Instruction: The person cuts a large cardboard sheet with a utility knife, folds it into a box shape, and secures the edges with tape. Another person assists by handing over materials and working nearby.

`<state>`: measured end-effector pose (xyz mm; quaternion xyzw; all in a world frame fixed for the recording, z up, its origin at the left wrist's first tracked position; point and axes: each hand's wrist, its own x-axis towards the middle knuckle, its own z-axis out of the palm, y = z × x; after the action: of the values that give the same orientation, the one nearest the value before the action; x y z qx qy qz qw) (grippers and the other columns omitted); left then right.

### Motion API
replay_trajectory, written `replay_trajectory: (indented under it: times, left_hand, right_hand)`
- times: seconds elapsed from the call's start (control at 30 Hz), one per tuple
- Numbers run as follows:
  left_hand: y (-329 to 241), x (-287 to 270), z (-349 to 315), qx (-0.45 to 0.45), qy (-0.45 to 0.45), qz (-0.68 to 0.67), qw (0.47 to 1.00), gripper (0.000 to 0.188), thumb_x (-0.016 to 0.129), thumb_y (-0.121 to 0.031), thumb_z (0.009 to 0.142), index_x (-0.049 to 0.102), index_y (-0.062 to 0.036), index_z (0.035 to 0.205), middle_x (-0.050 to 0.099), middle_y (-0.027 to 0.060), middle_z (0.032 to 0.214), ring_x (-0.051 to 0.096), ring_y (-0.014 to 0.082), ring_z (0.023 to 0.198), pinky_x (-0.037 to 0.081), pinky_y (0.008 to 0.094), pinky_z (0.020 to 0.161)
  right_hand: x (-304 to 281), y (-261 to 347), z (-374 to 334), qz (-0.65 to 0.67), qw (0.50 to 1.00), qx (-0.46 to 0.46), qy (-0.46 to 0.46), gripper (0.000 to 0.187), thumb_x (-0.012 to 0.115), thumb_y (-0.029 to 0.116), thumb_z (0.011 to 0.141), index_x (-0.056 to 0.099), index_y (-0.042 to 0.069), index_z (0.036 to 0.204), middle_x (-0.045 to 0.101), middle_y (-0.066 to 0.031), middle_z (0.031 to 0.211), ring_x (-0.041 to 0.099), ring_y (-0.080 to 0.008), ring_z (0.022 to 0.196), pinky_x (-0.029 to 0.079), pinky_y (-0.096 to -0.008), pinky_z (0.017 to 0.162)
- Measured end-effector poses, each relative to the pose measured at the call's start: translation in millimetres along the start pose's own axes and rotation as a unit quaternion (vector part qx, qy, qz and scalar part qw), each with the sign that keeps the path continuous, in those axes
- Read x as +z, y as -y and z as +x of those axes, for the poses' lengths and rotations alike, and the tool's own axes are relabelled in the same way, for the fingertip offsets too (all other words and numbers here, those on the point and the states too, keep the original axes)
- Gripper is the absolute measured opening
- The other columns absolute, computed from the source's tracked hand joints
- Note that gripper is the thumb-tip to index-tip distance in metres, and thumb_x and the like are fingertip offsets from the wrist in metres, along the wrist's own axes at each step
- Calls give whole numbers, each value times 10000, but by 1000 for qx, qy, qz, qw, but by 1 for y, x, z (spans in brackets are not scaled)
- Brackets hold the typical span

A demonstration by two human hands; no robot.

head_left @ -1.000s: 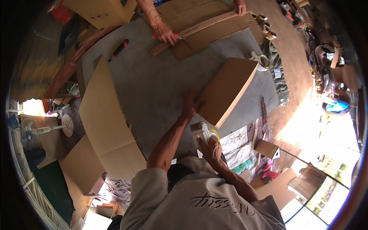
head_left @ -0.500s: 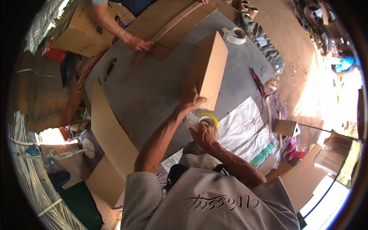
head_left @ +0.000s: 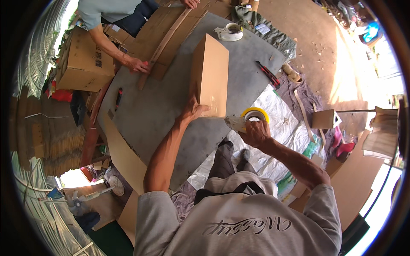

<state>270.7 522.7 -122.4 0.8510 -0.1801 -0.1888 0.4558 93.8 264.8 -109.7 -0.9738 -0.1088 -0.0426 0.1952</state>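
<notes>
A tall brown cardboard box [head_left: 213, 74] is held up over the grey table [head_left: 171, 102], with two of its sides showing. My left hand [head_left: 193, 110] grips its near lower end, the thumb lying across a shiny piece of clear tape; the other fingers are partly hidden. In my right hand [head_left: 257, 131] is a white tape dispenser [head_left: 235, 123] carrying a roll with a yellow edge. The dispenser's nose is beside the box's lower right corner; whether they touch I cannot tell.
Another person's hand [head_left: 139, 65] holds something red by a long cardboard strip [head_left: 164, 40] at the far left. A second tape dispenser [head_left: 230, 33], a red-black utility knife [head_left: 268, 74] and a smaller cutter [head_left: 118, 98] lie on the table. A cardboard sheet [head_left: 124, 149] leans at left.
My right hand has carried the dispenser rightward, away from my left hand. The box has turned, showing its right side more broadly. The view has shifted, and the other person's hand is lower along the strip.
</notes>
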Motion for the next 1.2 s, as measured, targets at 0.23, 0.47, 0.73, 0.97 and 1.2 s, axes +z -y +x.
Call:
replay_trajectory:
  times: [0.23, 0.47, 0.73, 0.97, 1.2]
  left_hand:
    - [-21, -6, -1, 10, -4, -47, 999, 1038, 724, -56, 597, 209, -2, 1496, 362, 217, 1447, 334, 381, 1378, 300, 385, 1144]
    - [14, 8, 2, 20, -86, 7, 996, 1085, 818, -71, 563, 244, 64, 1474, 448, 284, 1350, 461, 423, 1251, 407, 431, 1057]
    - [20, 10, 4, 14, -57, 17, 998, 1094, 794, -92, 615, 182, 37, 1513, 430, 334, 1370, 474, 469, 1234, 414, 458, 1047]
    - [21, 24, 1, 22, -133, 164, 977, 1073, 806, -165, 657, 186, 76, 1499, 523, 325, 1240, 553, 455, 1120, 467, 454, 945]
    - [20, 23, 2, -76, -21, 135, 988, 1058, 679, -383, 758, 105, 44, 1537, 331, 332, 1487, 446, 508, 1276, 398, 516, 1015]
  right_hand:
    - [6, -31, 70, -40, 986, 43, 155, 453, 718, 436, 788, 656, 16, 947, 688, -171, 773, 666, -373, 782, 493, -497, 782]
    - [5, -37, 106, -80, 973, 102, 193, 477, 695, 459, 807, 695, 7, 961, 695, -210, 934, 651, -354, 961, 453, -488, 910]
    - [26, -3, 117, -65, 958, 196, 197, 436, 718, 414, 790, 731, -12, 881, 705, -217, 878, 685, -363, 887, 507, -471, 834]
    - [33, 27, 119, -124, 946, 226, 195, 413, 660, 414, 822, 746, 14, 876, 720, -189, 879, 704, -337, 848, 535, -451, 780]
    - [31, 35, 124, -146, 929, 255, 223, 322, 636, 341, 820, 754, 51, 892, 733, -144, 946, 705, -321, 907, 535, -416, 791]
